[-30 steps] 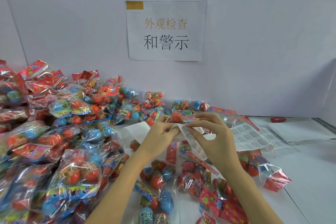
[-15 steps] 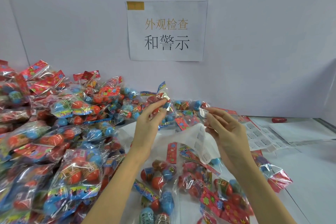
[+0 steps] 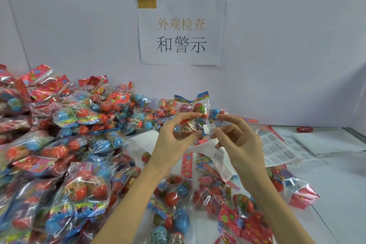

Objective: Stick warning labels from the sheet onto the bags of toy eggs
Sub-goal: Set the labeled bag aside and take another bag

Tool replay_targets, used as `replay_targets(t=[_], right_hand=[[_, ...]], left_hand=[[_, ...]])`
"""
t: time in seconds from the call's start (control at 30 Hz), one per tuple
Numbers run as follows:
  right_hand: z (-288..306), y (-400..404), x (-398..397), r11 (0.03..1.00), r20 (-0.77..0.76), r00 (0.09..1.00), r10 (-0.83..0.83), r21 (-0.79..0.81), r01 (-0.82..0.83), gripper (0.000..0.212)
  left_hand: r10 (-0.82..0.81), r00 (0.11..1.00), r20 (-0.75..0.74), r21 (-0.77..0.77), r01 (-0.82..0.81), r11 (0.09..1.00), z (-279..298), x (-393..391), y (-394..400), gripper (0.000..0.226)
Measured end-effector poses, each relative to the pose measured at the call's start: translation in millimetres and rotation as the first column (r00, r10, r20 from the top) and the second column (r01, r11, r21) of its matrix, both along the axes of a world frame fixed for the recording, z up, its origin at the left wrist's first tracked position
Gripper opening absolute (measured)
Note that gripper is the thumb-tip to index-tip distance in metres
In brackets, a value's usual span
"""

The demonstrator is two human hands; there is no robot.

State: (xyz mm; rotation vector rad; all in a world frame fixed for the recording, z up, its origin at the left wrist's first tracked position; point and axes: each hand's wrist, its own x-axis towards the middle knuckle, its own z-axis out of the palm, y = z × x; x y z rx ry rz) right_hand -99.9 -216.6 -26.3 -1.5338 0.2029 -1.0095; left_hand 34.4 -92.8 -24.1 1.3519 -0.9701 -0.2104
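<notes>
At the centre of the frame, a bag of toy eggs point(image 3: 193, 118) was held up, pinched in the left hand point(image 3: 174, 136). The right hand point(image 3: 240, 140) pinched a white warning label point(image 3: 209, 129) against its plastic. The label sheet point(image 3: 277, 149) lay right of them on the worktop point(image 3: 336, 174); heaped bags point(image 3: 59, 144) filled the left.

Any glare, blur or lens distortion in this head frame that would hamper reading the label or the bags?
Head view: even, soft lighting with faint shadows; small specular glints on the cellophane of the piled bags; wide-angle bowing of the wall seam at left; the warning label at the right hand shows a heading but unreadable fine print; the held bag in the left hand is reasonably sharp.
</notes>
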Motion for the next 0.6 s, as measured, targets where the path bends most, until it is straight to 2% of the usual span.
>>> replay_targets(t=[0.2, 0.6], right_hand=[[-3.7, -0.3, 1.4, 0.995, 0.012, 0.998, -0.066, -0.078, 0.067, 0.03], [-7.4, -1.9, 3.1, 0.988, 0.014, 0.993, -0.115, -0.105, 0.116, 0.028]], left_hand=[[-0.045, 0.999, 0.006, -0.017, 0.045, 0.999, 1.1, -5.1, -1.4, 0.041], [-0.086, 0.996, -0.01, -0.005, 0.086, 0.996, 0.5, -5.2, -0.4, 0.044]])
